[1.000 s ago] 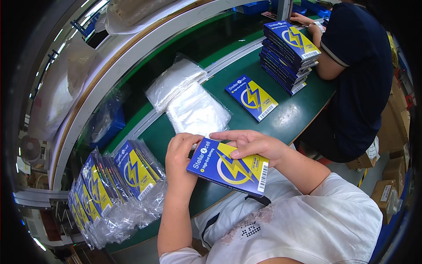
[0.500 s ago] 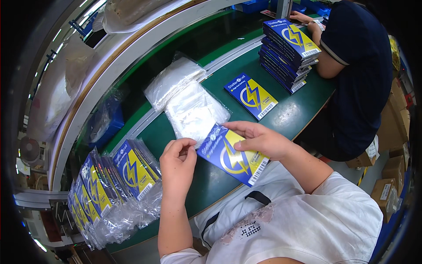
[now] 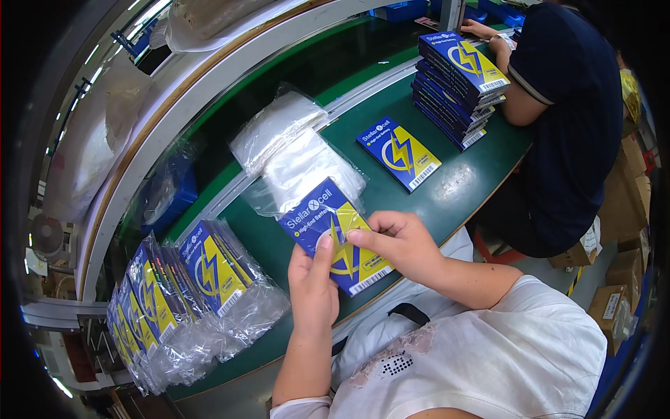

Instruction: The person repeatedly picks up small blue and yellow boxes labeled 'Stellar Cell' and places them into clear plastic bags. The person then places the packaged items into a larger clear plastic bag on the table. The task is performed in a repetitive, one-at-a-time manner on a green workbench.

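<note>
Between both hands I hold a flat blue and yellow box [image 3: 314, 222] with a lightning bolt on its face. My left hand [image 3: 314, 279] grips its left side, thumb lying on the front. From the right, my right hand [image 3: 398, 241] has its thumb pressed on the front and its fingers by the upper right edge. Just beyond the box lies a pile of clear plastic bags [image 3: 300, 164]. Clear film shows by the box's far left corner; I cannot tell whether it wraps the box. A matching box [image 3: 399, 153] lies flat beyond my right hand.
A tall stack of the same boxes [image 3: 457, 87] stands at the far right, beside a co-worker in a dark shirt [image 3: 572, 119]. Bagged boxes [image 3: 209, 269] lean in rows at the left on the green table [image 3: 244, 234]. Behind runs a metal rail [image 3: 370, 87].
My left hand has moved right and now grips the box, its thumb on the front. The box has turned more upright and shifted left. My right hand has moved slightly down and its grip has changed.
</note>
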`<state>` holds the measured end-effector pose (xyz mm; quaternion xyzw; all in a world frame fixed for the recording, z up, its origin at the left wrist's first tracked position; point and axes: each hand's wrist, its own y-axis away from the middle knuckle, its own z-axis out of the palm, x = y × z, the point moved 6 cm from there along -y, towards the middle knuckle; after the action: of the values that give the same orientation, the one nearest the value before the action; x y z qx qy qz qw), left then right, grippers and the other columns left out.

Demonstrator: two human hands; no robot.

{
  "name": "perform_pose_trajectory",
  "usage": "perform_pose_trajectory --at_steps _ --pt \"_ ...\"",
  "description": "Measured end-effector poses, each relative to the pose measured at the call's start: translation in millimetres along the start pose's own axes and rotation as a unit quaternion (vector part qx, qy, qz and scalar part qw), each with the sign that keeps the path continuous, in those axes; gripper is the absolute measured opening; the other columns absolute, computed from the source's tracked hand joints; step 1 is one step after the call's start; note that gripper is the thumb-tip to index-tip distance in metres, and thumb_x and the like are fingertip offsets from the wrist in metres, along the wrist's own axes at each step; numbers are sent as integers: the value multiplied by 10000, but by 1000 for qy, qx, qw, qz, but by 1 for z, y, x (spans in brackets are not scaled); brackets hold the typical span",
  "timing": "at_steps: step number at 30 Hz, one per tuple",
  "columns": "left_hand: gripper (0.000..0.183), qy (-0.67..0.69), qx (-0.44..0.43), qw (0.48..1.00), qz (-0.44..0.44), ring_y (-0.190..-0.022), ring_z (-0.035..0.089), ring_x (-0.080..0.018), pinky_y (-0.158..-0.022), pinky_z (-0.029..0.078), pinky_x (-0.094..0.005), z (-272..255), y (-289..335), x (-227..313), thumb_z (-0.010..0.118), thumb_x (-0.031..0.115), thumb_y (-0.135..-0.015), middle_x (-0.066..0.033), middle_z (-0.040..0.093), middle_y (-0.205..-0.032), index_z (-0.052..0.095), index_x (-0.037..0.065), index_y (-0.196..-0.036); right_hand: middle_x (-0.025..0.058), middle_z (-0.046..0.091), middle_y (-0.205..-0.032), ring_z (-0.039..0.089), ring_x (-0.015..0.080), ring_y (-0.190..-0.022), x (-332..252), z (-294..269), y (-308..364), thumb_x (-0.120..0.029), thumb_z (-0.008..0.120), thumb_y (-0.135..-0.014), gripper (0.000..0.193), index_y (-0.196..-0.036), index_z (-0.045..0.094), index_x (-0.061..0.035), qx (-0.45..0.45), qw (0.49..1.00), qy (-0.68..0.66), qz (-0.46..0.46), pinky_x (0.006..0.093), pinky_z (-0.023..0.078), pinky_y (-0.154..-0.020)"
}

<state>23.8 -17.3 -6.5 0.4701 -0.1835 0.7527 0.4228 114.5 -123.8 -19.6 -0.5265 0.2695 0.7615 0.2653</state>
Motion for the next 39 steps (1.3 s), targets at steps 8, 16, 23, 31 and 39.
perform_pose_trajectory --at_steps 8,16,23,31,39 --pt "282 34 -60 998 -14 -1055 603 -208 -881 521 -361 7 9 24 472 95 -970 -139 577 -1192 467 -30 -1222 131 642 -1035 624 98 -775 -51 5 5 -135 800 -744 885 -1466 289 -91 -119 950 251 -143 226 490 -686" --pt "420 -37 -222 963 -145 -1200 511 -244 -1014 408 -387 24 22 -6 445 241 -1001 -149 522 -1287 426 -35 -1317 157 628 -926 625 258 -743 -101 -4 49 45 541 -827 204 -1018 607 21 51 842 228 -485 347 509 -639" --pt "489 72 -60 989 -113 -1184 520 -234 -976 424 -375 19 28 19 404 115 -943 -151 511 -1315 331 19 -1417 106 592 -866 602 235 -719 -59 67 47 -68 618 -840 281 -1108 571 0 -281 815 269 -430 339 483 -612" --pt "526 -625 168 655 390 -1315 378 -358 -1071 310 -445 -21 54 121 505 79 -884 -224 404 -1399 369 -52 -1374 109 582 -903 624 241 -771 -34 35 10 -98 615 -852 316 -1153 539 -37 -168 899 278 -292 341 491 -662" --pt "532 -742 201 571 289 -1398 218 -392 -1127 178 -495 -31 35 104 591 161 -887 -220 322 -1468 421 -33 -1351 138 598 -1024 575 299 -975 -59 -28 -26 -162 662 -841 368 -1157 566 0 81 809 454 -365 376 451 -868"
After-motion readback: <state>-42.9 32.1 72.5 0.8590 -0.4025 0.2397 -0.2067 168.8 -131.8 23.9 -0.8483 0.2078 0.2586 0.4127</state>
